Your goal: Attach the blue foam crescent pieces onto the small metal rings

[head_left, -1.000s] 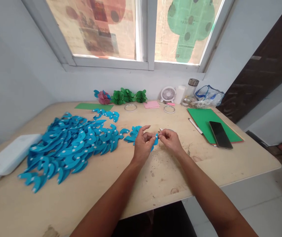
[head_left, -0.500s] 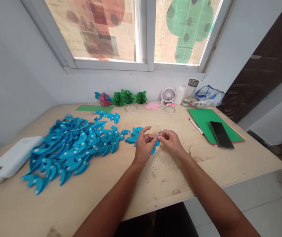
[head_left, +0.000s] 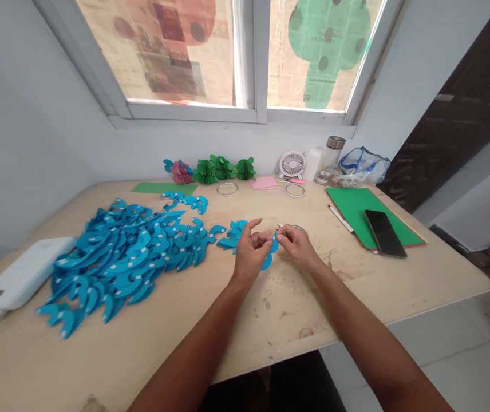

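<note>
A small blue paper piece [head_left: 268,262] with a curved edge hangs between my hands above the table. My left hand [head_left: 251,249] pinches it between thumb and fingers, the index finger raised. At its upper right edge, the fingertips of my right hand [head_left: 294,243] are pressed together; what they hold is too small to make out. Just behind my left hand lies a blue folded paper cluster [head_left: 232,236]. To the left spreads a large pile of blue curved paper pieces [head_left: 129,252] with small white squares on them.
A phone [head_left: 384,233] rests on green sheets [head_left: 348,206] at the right, beside a white pen [head_left: 340,219]. Along the back stand green paper shapes [head_left: 223,167], a small fan [head_left: 292,165] and a glass bottle [head_left: 331,160]. A white device [head_left: 22,273] lies far left.
My right fingertips have shifted very slightly away from my left hand, and more of the blue piece shows between the hands.
</note>
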Tool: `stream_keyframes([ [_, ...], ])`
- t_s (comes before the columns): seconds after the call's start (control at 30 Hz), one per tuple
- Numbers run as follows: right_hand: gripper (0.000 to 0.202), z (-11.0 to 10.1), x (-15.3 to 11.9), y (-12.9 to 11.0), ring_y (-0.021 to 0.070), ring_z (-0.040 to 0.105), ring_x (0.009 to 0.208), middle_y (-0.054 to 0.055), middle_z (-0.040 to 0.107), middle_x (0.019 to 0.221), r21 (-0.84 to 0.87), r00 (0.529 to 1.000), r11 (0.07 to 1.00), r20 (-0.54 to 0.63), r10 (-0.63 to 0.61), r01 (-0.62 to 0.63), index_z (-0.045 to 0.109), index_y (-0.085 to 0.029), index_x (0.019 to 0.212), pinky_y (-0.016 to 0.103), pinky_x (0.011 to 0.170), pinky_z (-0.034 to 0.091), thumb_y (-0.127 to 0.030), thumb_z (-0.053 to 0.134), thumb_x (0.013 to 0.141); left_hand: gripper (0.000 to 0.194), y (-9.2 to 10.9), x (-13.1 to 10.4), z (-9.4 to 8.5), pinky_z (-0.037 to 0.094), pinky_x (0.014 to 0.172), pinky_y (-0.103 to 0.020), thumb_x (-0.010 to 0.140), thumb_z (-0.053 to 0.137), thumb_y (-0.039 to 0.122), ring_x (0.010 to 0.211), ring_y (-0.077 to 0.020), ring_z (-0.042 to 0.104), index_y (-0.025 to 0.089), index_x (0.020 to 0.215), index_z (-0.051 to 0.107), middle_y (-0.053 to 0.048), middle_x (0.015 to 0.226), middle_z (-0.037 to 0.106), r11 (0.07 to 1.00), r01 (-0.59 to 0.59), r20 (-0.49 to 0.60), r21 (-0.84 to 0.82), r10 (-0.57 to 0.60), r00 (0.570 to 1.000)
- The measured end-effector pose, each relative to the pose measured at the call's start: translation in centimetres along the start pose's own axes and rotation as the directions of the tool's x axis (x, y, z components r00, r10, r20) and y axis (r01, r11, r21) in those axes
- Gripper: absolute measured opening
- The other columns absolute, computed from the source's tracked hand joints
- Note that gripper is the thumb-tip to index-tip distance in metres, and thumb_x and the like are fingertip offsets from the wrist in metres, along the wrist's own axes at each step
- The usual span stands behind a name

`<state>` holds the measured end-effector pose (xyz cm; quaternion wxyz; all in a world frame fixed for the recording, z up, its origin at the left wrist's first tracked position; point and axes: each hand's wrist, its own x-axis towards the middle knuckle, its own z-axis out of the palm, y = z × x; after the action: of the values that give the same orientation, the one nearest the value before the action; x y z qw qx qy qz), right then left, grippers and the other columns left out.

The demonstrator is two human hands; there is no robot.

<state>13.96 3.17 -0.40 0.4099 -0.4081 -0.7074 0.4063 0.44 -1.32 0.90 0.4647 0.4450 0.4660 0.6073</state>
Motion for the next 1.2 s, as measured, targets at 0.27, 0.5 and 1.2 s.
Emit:
stream_keyframes([
  [0.27,0.026,-0.1,-0.1,-0.6,0.0112,0.041,0.059,-0.003,0.047,0.063,0.106,0.999,0.994,-0.022,0.036,-0.034,0.052,-0.019,0.070,0.024,0.055,0.032,-0.039,0.043,0.084,0.059,0.1,0.1,-0.1,0.043,0.056,-0.020,0.065,0.066,0.019,0.059,-0.0096,0.055,0.018,0.120,0.045,0.003,0.067,0.061,0.999,0.028,-0.003,0.026,-0.028,1.000],
  [0.5,0.023,0.0,-0.1,-0.7,0.0099,0.040,0.054,-0.004,0.046,0.057,0.084,0.997,0.994,-0.025,0.078,-0.076,0.053,-0.019,0.067,0.024,0.053,0.031,-0.040,0.057,0.075,0.061,0.1,0.0,0.1,0.041,0.054,-0.020,0.065,0.066,0.020,0.056,-0.0090,0.053,0.019,0.122,0.044,0.004,0.065,0.061,0.999,0.039,0.023,0.014,-0.039,0.999],
  [1.2,0.022,-0.3,0.3,-0.3,0.0117,0.049,0.058,0.000,0.059,0.066,0.261,0.966,0.950,-0.143,0.217,-0.174,0.061,-0.017,0.076,0.023,0.053,0.037,-0.038,0.060,0.069,0.066,0.5,0.2,-0.5,0.031,0.048,-0.020,0.057,0.075,0.021,0.054,-0.0081,0.049,0.017,0.120,0.055,0.000,0.067,0.061,0.920,0.324,0.315,-0.219,-0.247,0.916],
])
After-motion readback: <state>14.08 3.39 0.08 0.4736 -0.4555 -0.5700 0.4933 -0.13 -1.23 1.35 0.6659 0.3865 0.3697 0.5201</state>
